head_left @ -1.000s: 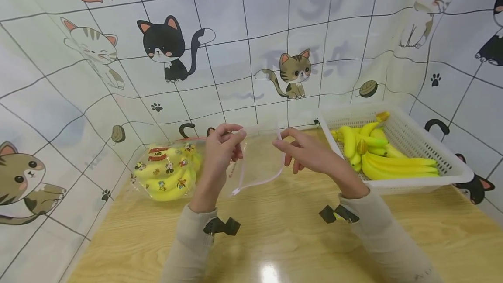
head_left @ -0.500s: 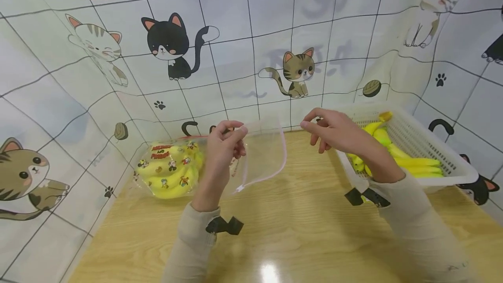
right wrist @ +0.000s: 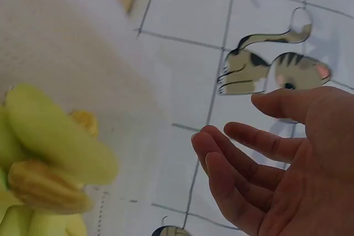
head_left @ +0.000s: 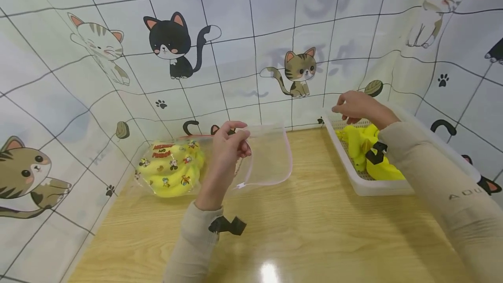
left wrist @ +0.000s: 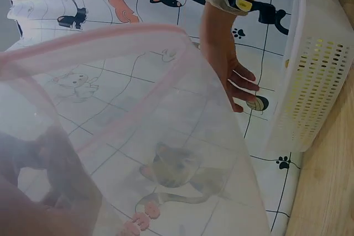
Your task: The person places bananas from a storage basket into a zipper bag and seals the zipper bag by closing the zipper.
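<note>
My left hand (head_left: pixel 227 154) pinches the edge of a clear zip bag (head_left: pixel 271 158) with a pale pink zip and a slider at its near corner. In the left wrist view the same see-through bag (left wrist: pixel 171 114) spreads wide in front of the fingers. My right hand (head_left: pixel 361 107) hovers over the back left of a white plastic basket (head_left: pixel 383 188), holding nothing. Loosely bent fingers and a bare palm (right wrist: pixel 310 181) show in the right wrist view. Yellow bananas (head_left: pixel 355 143) lie in the basket below that hand, partly hidden by the right sleeve.
Left of my left hand, a printed clear bag (head_left: pixel 169 169) with a red zip line holds bananas on the wooden table (head_left: pixel 283 226). A cloth wall (head_left: pixel 239 51) with cat drawings rises behind everything. The basket's perforated side (left wrist: pixel 321 87) shows in the left wrist view.
My right hand has let go of the zip bag's edge and moved right, to above the basket. The left hand stays in place with its grip on the bag.
</note>
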`<state>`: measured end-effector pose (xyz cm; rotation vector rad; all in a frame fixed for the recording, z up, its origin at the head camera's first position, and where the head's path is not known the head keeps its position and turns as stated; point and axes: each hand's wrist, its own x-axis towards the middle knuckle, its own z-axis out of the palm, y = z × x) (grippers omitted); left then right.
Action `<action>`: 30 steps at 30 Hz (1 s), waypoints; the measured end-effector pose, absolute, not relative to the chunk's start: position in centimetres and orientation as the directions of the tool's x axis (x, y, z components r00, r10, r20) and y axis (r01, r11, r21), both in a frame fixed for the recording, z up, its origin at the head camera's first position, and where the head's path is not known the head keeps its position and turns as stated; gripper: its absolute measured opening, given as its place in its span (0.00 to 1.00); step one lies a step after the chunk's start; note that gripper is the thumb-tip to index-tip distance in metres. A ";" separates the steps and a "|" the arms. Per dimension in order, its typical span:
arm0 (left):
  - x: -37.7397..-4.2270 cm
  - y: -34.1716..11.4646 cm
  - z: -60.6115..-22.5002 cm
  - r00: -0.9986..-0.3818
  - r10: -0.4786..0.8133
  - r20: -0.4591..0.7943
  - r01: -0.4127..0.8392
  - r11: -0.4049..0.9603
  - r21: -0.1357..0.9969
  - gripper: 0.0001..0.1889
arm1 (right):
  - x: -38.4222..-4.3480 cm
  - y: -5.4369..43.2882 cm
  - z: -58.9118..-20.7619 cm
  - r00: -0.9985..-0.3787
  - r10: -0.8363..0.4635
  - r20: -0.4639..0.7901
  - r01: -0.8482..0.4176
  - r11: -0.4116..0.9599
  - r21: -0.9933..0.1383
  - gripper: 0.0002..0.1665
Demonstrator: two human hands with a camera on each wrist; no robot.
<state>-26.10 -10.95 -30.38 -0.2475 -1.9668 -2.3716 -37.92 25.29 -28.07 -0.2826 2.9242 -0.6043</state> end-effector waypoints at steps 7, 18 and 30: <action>-26.1 -10.7 -30.7 -0.984 0.077 0.159 0.137 -0.232 0.963 0.11 | -40.4 27.7 -31.9 -0.949 -0.185 -0.257 -0.110 0.954 -0.279 0.28; -26.3 -10.7 -30.5 -0.983 0.090 0.158 0.130 -0.258 0.957 0.13 | -41.7 28.2 -33.2 -0.891 -0.151 -0.429 -0.045 0.968 -0.247 0.26; -26.3 -11.4 -30.5 -0.980 0.104 0.172 0.135 -0.293 0.947 0.14 | -41.9 28.5 -32.2 -0.889 -0.147 -0.433 0.000 0.947 -0.321 0.24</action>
